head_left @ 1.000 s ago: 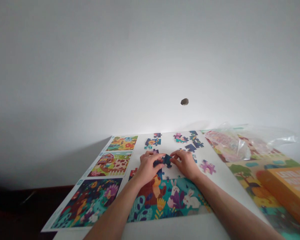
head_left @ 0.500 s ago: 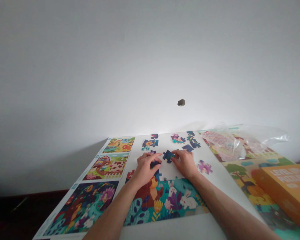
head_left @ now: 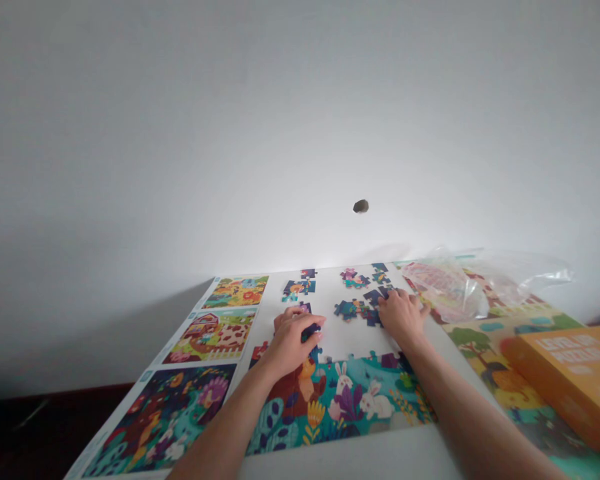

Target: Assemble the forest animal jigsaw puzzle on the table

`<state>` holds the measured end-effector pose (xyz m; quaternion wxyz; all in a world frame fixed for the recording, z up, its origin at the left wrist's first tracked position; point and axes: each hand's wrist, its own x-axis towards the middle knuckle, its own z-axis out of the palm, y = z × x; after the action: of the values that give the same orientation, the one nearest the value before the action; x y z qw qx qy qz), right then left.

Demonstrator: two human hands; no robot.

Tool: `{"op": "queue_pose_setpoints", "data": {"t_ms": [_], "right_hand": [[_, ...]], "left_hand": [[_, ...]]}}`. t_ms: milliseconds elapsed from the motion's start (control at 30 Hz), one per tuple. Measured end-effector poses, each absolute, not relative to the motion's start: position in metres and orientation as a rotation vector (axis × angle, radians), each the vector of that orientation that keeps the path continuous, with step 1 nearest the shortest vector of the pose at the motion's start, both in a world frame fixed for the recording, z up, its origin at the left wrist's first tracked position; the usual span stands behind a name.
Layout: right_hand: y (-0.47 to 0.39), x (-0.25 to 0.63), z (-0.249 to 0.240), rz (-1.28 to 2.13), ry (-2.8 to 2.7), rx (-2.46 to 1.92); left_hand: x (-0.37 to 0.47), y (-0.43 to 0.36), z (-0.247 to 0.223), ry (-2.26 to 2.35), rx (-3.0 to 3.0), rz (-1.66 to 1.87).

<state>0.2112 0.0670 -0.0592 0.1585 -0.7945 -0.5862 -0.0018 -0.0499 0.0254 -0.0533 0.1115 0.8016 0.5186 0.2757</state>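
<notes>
Left hand [head_left: 291, 340] pinches a dark-blue jigsaw piece [head_left: 310, 328] at the far-left side of the partly assembled puzzle [head_left: 353, 399]. Right hand [head_left: 403, 317] touches loose jigsaw pieces [head_left: 350, 309] beyond the puzzle; its grip is indeterminate.

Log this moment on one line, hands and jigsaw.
left hand: at dark jigsaw piece | right hand: at dark blue jigsaw pieces | rabbit jigsaw section: joined | orange puzzle box: at right

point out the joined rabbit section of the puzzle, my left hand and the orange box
Joined rabbit section [head_left: 349, 402]: head view, on the purple plant between the rabbits.
Left hand [head_left: 291, 339]: head view, on the back of the hand.
Orange box [head_left: 583, 371]: head view, on its top face.
</notes>
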Motion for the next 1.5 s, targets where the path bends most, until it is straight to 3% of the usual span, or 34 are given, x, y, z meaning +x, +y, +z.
{"op": "queue_pose_setpoints", "data": {"t_ms": [633, 833, 1000, 1133, 1500], "right_hand": [[0.074, 0.211, -0.061, 0.049, -1.489, -2.197], [0.076, 0.205, -0.057, 0.361, -1.444, -1.641], [0.059, 0.177, -0.048, 1.024, -1.475, -1.165], [0.049, 0.164, -0.046, 1.258, -1.512, -1.014], [0.042, 0.165, -0.042, 1.046, -1.756, -1.023]], "left_hand": [[-0.051, 0.026, -0.055, 1.506, 2.354, 0.855], [-0.051, 0.027, -0.055, 1.49, 2.327, 0.884], [-0.051, 0.026, -0.057, 1.414, 2.307, 0.953], [-0.051, 0.027, -0.062, 1.437, 2.253, 1.063], [-0.049, 0.025, -0.055, 1.305, 2.143, 1.191]]}}
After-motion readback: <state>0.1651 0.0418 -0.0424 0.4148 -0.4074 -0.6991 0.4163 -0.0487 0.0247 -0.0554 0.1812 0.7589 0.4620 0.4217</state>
